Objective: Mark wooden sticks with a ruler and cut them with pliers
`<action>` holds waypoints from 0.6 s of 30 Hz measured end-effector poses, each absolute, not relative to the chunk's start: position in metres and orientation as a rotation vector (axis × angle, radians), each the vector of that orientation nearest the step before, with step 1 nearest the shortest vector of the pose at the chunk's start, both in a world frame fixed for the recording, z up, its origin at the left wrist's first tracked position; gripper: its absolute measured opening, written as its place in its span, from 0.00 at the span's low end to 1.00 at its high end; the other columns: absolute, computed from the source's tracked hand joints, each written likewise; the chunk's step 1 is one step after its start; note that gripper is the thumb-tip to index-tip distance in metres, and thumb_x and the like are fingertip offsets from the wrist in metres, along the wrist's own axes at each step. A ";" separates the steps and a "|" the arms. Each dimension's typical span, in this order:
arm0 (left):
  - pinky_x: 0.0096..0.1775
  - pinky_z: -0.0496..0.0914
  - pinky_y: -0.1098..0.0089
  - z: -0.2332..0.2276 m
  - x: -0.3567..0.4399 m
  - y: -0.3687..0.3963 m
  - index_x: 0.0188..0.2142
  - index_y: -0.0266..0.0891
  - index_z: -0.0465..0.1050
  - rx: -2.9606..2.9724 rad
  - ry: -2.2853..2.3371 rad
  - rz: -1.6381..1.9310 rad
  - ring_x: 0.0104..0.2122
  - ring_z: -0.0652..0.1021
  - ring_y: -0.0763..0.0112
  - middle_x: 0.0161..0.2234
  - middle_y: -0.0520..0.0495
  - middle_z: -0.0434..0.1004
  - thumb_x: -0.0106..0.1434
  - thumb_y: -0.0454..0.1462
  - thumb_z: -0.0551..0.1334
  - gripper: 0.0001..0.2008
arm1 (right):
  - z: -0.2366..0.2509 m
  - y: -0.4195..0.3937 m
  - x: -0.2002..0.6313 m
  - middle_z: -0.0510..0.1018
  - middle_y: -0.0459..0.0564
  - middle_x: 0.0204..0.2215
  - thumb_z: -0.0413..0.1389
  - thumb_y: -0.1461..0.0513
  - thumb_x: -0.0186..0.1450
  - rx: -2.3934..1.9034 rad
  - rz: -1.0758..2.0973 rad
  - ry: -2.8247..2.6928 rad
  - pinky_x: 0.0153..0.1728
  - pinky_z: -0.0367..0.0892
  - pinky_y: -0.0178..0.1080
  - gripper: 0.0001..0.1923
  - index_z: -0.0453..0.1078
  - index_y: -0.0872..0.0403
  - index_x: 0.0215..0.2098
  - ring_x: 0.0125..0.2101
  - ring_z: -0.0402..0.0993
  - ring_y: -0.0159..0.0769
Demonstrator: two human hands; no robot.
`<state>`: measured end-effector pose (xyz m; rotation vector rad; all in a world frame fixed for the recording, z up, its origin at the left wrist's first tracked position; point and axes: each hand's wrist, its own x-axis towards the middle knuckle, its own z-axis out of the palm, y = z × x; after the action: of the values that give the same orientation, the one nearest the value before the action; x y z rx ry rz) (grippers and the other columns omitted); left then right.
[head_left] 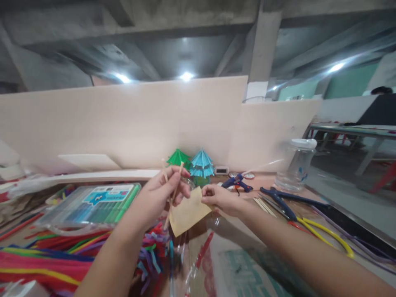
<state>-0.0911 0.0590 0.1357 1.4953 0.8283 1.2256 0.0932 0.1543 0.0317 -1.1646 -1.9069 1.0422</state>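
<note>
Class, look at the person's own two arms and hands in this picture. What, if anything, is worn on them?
Both forearms are bare as far as the picture shows: no sleeves reach into view. The left hand and right hand wear no gloves, and no watch, bracelet or ring can be made out. The fingers are uncovered.

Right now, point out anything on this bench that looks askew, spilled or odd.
The pipe cleaners lie in a loose, tangled heap at the left instead of a bundle. The glue gun lies on its side near the paper umbrellas. The left hand holds thin sticks, the right hand a tan paper piece.
</note>
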 end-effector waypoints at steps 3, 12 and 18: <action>0.23 0.62 0.80 0.136 -0.090 0.056 0.32 0.38 0.69 1.550 0.800 1.215 0.19 0.68 0.81 0.21 0.53 0.75 0.54 0.52 0.67 0.20 | 0.038 0.168 0.087 0.70 0.41 0.24 0.56 0.63 0.63 -1.137 0.980 -1.859 0.25 0.64 0.31 0.04 0.66 0.57 0.35 0.24 0.68 0.27; 0.21 0.65 0.78 0.133 -0.082 0.055 0.32 0.40 0.66 1.402 0.967 1.208 0.19 0.73 0.75 0.22 0.51 0.77 0.47 0.55 0.70 0.25 | 0.031 0.181 0.069 0.74 0.51 0.45 0.57 0.59 0.67 -1.193 0.625 -1.970 0.45 0.70 0.46 0.11 0.70 0.56 0.46 0.43 0.73 0.38; 0.17 0.64 0.78 0.125 -0.079 0.073 0.32 0.38 0.67 1.276 1.049 1.252 0.15 0.68 0.78 0.22 0.52 0.77 0.54 0.48 0.68 0.17 | 0.043 0.151 0.106 0.77 0.47 0.33 0.56 0.65 0.64 -1.084 0.420 -2.063 0.37 0.66 0.39 0.19 0.66 0.52 0.54 0.32 0.72 0.36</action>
<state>-0.0793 0.0726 0.1248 1.2759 1.0486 1.2520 0.1055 0.1507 0.0426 -1.0839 -2.0633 0.4202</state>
